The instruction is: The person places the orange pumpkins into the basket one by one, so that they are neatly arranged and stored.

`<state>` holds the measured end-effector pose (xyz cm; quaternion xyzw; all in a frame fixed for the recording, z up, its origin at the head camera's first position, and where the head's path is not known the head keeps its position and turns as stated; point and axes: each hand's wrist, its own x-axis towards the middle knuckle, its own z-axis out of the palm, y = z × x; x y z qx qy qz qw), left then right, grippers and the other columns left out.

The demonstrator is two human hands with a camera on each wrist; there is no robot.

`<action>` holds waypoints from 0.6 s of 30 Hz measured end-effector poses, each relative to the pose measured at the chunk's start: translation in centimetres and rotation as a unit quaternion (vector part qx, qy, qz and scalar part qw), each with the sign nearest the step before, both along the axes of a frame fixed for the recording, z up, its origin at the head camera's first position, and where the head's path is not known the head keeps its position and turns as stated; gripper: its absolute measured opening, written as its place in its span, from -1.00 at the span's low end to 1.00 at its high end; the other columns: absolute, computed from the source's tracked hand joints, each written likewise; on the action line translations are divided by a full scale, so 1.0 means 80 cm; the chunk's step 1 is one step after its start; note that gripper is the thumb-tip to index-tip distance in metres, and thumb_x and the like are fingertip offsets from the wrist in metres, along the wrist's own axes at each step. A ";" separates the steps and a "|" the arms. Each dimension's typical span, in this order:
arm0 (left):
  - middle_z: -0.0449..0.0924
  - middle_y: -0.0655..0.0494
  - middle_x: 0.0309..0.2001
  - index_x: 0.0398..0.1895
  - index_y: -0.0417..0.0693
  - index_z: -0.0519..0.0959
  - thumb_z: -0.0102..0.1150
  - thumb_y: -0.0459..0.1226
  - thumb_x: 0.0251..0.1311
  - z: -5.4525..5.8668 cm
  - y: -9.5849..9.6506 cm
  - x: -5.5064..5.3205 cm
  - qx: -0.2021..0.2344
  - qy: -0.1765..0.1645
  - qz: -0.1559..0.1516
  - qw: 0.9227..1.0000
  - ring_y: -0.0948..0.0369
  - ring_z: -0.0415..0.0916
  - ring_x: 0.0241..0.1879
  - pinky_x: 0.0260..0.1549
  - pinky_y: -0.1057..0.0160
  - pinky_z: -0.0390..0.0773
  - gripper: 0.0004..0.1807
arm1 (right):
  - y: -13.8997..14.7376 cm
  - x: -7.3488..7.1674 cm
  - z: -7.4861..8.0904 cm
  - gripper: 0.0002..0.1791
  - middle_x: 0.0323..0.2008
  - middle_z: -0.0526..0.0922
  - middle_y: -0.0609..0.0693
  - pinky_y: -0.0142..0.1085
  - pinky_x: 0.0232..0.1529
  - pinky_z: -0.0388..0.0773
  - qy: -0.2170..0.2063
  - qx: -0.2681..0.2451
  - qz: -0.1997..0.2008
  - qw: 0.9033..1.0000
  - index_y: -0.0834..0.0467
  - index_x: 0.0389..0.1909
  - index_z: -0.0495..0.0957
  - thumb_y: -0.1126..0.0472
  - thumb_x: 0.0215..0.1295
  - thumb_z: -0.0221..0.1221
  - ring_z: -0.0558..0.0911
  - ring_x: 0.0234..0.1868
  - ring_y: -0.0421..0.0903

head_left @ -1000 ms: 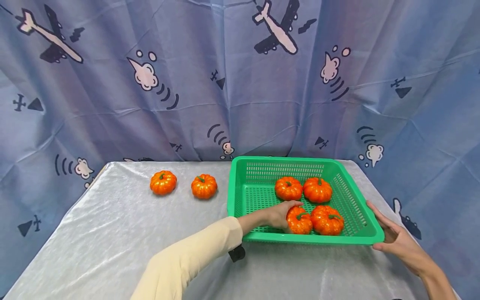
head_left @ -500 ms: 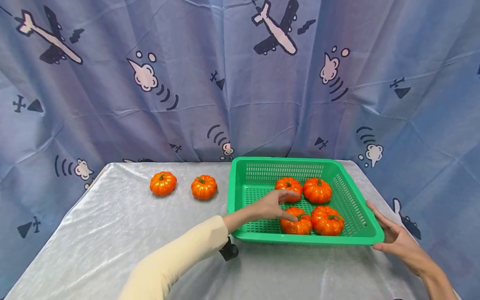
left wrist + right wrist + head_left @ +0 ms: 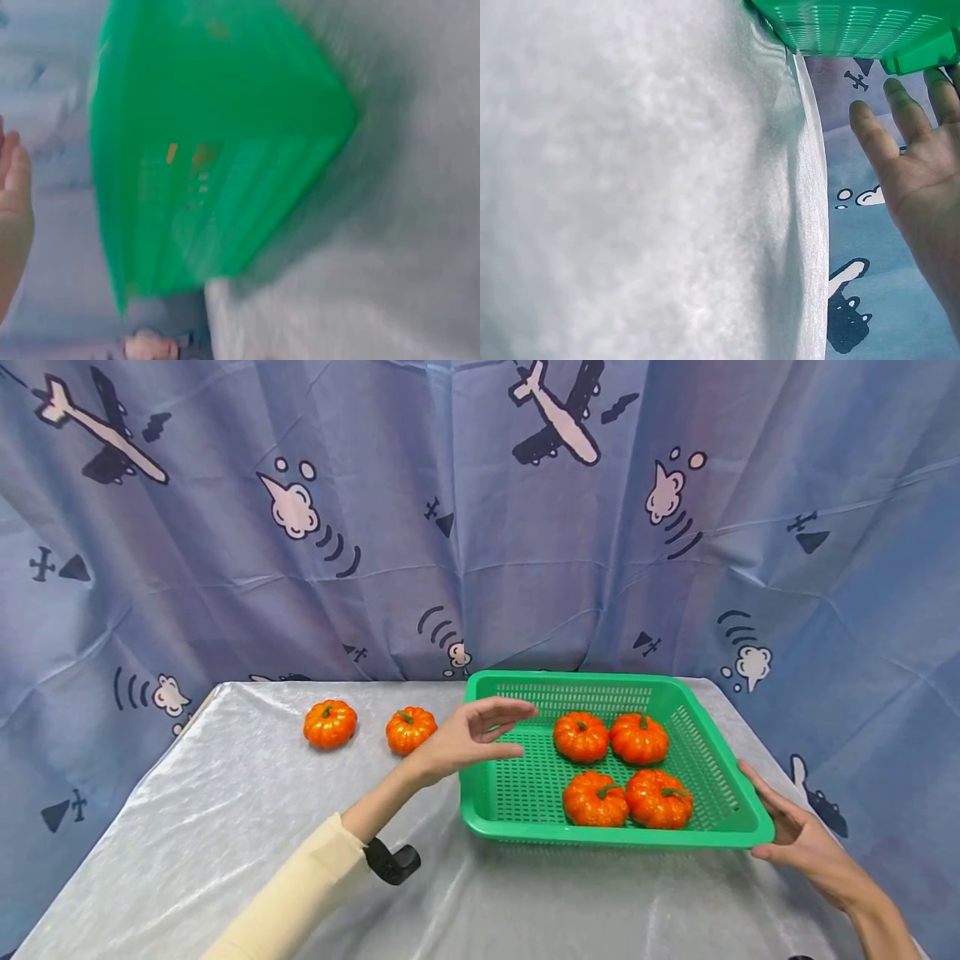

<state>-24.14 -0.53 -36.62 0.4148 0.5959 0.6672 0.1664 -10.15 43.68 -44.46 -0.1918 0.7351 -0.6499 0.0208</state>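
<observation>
My left hand [image 3: 461, 742] is above the left rim of a green plastic basket [image 3: 600, 837], its fingers extended, thumb apart and nothing held. In the left wrist view only part of that hand [image 3: 13, 195] shows at the left edge. Inside the basket sit two small orange pumpkins at the back, a left one [image 3: 581, 737] and a right one [image 3: 639, 739]. Two more, a left one [image 3: 596, 799] and a right one [image 3: 659, 799], lie at the front. My right hand [image 3: 806, 843] rests against the basket's right side near the front corner, fingers fairly straight and spread.
Left of the basket, two more pumpkins, a far one [image 3: 330, 724] and a nearer one [image 3: 411, 730], sit on the table covered in pale cloth [image 3: 225, 827]. My left hand partly overlaps the nearer one. A blue curtain [image 3: 375, 527] with airplane prints hangs behind the table.
My left hand has let go of the front-left pumpkin in the basket, risen and moved left to the basket's left rim. My right hand stays at the basket's right side.
</observation>
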 end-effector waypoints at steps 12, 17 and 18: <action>0.38 -0.32 0.22 0.20 -0.45 0.36 0.38 -0.44 0.02 -0.032 -0.135 -0.038 -0.038 -0.008 0.087 0.995 -0.05 0.32 0.27 0.28 0.07 0.23 -0.35 | 0.001 0.000 0.000 0.06 0.37 0.13 -0.48 -0.44 -0.04 0.54 -0.003 -0.008 0.008 1.000 0.11 0.51 -0.25 0.70 0.11 0.09 0.35 0.24 -0.44; 0.35 -0.31 0.25 0.21 -0.37 0.39 0.43 -0.45 -0.05 -0.058 -0.159 -0.042 -0.080 -0.012 0.122 0.989 -0.04 0.28 0.30 0.28 0.17 0.24 -0.31 | 0.001 0.000 0.001 0.05 0.38 0.12 -0.47 -0.40 -0.06 0.56 -0.002 -0.017 0.020 1.000 0.12 0.51 -0.27 0.68 0.13 0.09 0.36 0.24 -0.41; 0.35 -0.29 0.26 0.22 -0.35 0.39 0.43 -0.45 -0.06 -0.063 -0.161 -0.043 -0.086 -0.011 0.131 0.988 -0.01 0.28 0.30 0.28 0.18 0.23 -0.31 | 0.001 0.000 0.001 0.05 0.38 0.13 -0.47 -0.39 -0.07 0.57 -0.003 -0.019 0.023 1.000 0.12 0.51 -0.27 0.68 0.14 0.09 0.37 0.24 -0.40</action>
